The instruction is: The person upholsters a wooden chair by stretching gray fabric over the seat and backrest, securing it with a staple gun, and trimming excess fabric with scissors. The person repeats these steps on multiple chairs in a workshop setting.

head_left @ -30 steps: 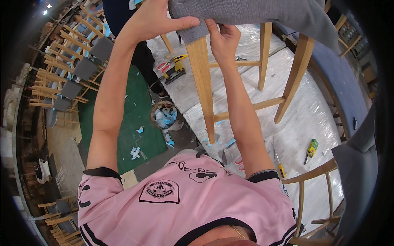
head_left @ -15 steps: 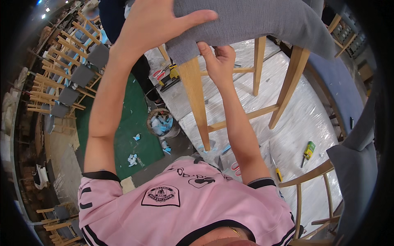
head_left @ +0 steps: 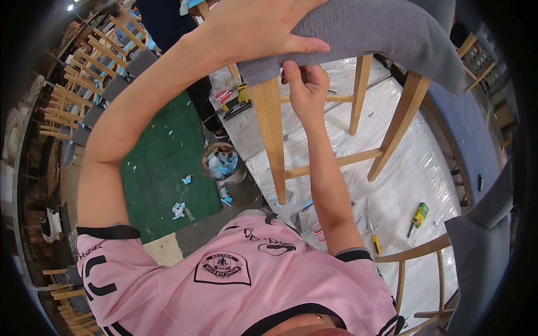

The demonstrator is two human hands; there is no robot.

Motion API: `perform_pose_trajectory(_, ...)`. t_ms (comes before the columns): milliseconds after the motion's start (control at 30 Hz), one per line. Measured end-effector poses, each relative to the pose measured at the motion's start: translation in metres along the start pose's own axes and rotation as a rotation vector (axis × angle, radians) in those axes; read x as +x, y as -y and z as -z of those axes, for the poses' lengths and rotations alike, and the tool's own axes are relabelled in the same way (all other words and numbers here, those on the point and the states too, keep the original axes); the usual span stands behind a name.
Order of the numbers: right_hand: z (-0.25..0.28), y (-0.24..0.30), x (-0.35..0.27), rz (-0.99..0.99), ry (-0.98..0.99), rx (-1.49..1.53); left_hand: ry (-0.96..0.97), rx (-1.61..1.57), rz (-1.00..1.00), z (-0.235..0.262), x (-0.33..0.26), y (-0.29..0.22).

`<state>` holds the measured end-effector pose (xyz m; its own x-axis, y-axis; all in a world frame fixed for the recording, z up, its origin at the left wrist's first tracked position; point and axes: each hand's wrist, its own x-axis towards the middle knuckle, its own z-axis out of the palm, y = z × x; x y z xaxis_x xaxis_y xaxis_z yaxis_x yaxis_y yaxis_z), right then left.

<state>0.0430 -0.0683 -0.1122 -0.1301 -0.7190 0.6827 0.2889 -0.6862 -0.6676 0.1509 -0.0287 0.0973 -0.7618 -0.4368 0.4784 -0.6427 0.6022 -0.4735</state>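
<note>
The left hand lies flat and spread out on top of the grey seat of a wooden chair, with the thumb pointing to the right along the front edge. It presses down on the cloth and does not close around anything. The right hand is just under that edge, right below the left thumb, and its fingers are pinched together on the loose grey cloth at the corner of the seat. So the corner of cloth sits between the two hands, one hand above it and one hand below it, and the right hand is the nearer one. The seat stretches away to the right, and the near chair leg runs straight down from that corner to the table covered in clear plastic (a small green and yellow tool lies far off to the right on it). A bin full of scraps stands on the floor to the left.
</note>
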Motion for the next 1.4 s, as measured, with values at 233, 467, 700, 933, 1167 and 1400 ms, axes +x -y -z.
perform_pose_trajectory(233,-0.010,0.002,-0.006,0.265,-0.012,-0.078,0.118,-0.316,-0.063,0.028,-0.011,-0.007)
perform_pose_trajectory(467,0.003,0.000,-0.012,0.410,-0.097,-0.466,-0.256,-0.905,0.055,0.012,-0.052,0.008)
perform_pose_trajectory(700,0.022,-0.003,0.004,0.344,0.000,-0.511,-0.905,-0.964,0.434,-0.157,-0.137,-0.024)
perform_pose_trajectory(933,0.044,0.009,-0.004,0.289,0.023,-0.601,-0.954,-1.298,0.844,-0.193,-0.110,-0.094)
perform_pose_trajectory(1167,0.053,0.015,-0.002,0.341,0.018,-0.692,-0.927,-1.234,0.915,-0.211,-0.091,-0.095)
perform_pose_trajectory(1400,0.042,0.002,0.009,0.476,0.080,-0.731,-0.869,-1.147,0.952,-0.225,-0.094,-0.080)
